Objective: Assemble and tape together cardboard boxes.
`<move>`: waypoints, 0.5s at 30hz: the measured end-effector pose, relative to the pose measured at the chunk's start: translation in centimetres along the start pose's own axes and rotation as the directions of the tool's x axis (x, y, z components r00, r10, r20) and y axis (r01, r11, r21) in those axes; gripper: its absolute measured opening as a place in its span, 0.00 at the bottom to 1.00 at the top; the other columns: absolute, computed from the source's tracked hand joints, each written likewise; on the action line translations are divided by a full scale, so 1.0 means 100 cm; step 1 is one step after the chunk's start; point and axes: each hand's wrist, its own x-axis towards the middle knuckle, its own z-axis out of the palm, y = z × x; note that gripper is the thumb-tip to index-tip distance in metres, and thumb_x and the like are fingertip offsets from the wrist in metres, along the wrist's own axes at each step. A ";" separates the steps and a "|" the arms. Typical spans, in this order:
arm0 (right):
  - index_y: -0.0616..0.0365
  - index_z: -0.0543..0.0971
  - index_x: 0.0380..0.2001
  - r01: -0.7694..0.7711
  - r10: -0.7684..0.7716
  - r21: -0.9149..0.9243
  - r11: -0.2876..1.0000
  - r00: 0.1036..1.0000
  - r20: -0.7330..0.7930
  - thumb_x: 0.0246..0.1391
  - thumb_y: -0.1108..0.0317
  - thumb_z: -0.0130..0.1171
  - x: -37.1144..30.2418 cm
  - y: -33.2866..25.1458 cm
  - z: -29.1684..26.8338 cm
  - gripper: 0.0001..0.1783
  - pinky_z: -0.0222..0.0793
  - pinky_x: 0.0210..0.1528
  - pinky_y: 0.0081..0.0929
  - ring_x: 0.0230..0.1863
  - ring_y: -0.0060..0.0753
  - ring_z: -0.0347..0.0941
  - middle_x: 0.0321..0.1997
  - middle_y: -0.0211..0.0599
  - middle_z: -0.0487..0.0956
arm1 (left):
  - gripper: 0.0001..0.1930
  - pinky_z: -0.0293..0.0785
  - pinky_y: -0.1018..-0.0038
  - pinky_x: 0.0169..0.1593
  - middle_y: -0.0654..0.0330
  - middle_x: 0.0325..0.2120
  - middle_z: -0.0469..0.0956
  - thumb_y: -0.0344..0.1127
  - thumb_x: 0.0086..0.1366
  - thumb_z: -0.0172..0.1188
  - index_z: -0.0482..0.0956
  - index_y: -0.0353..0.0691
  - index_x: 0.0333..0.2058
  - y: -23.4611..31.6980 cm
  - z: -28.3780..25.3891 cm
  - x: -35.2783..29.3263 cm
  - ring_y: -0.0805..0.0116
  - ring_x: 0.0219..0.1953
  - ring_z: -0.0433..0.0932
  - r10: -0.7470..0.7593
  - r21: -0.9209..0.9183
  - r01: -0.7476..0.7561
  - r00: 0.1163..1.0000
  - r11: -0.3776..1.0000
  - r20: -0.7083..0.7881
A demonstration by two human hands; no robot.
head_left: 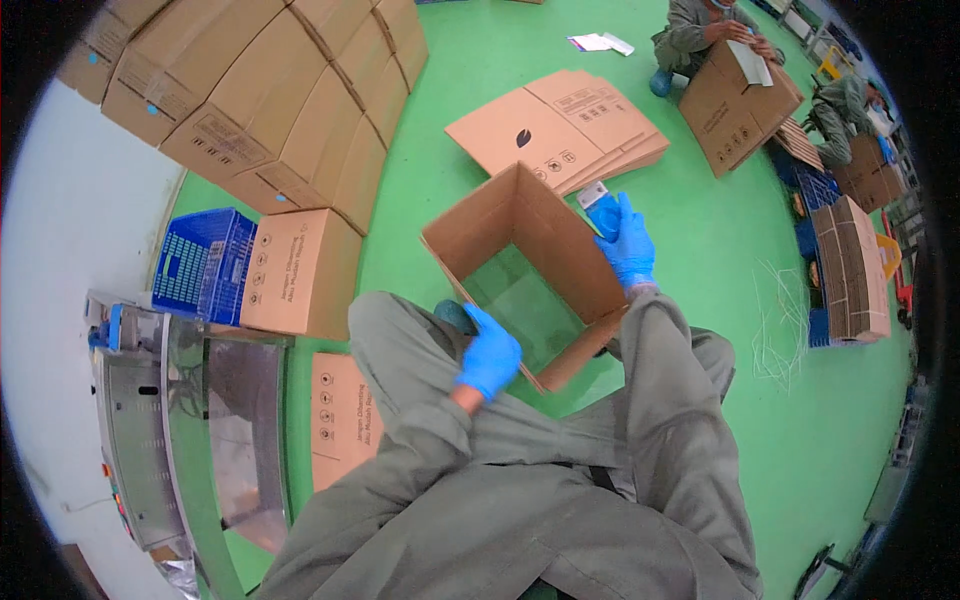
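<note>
An open cardboard box [560, 235] stands between my knees, its mouth facing up, and green floor shows through it. At its near left wall is my left hand [490, 356] in a blue glove, fingers closed at the wall's edge with the thumb side up. My right hand [630, 250], also blue-gloved, is beside the far right wall. Its fingers close around a blue handheld tape dispenser [602, 212] with a pale flat end; the palm side of that grip is hidden.
Flattened cartons [590, 125] lie beyond the box. Stacked closed cartons [270, 100], a blue crate [205, 262] and a metal-framed machine [170, 420] line the left. At far right, co-workers handle another box [740, 100]; loose white straps [782, 320] lie on the floor.
</note>
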 end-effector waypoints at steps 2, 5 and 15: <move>0.51 0.57 0.64 -0.039 0.041 -0.070 0.997 0.999 0.021 0.38 0.66 0.69 -0.012 0.008 0.007 0.48 0.69 0.50 0.43 0.49 0.56 0.70 0.51 0.52 0.71 | 0.26 0.65 0.35 0.47 0.42 0.19 0.75 0.39 0.52 0.56 0.72 0.14 0.39 0.046 -0.012 0.003 0.44 0.25 0.78 -0.097 -0.178 0.130 0.979 0.975 0.181; 0.58 0.61 0.60 0.232 -0.023 0.467 0.853 0.911 -0.411 0.41 0.76 0.61 -0.074 0.008 0.015 0.39 0.67 0.53 0.34 0.50 0.47 0.71 0.49 0.48 0.72 | 0.49 0.74 0.56 0.24 0.42 0.16 0.74 0.42 0.61 0.50 0.23 0.07 0.54 0.060 -0.012 -0.002 0.50 0.20 0.78 -0.645 -0.604 0.607 0.740 0.517 0.191; 0.57 0.65 0.54 -0.065 0.041 0.556 0.829 0.998 0.057 0.44 0.69 0.60 -0.102 -0.041 0.111 0.31 0.69 0.48 0.42 0.48 0.54 0.72 0.48 0.51 0.72 | 0.49 0.73 0.56 0.21 0.43 0.17 0.74 0.43 0.62 0.52 0.26 0.09 0.56 0.055 -0.011 -0.008 0.50 0.18 0.77 -0.608 -0.513 0.618 0.765 0.596 0.214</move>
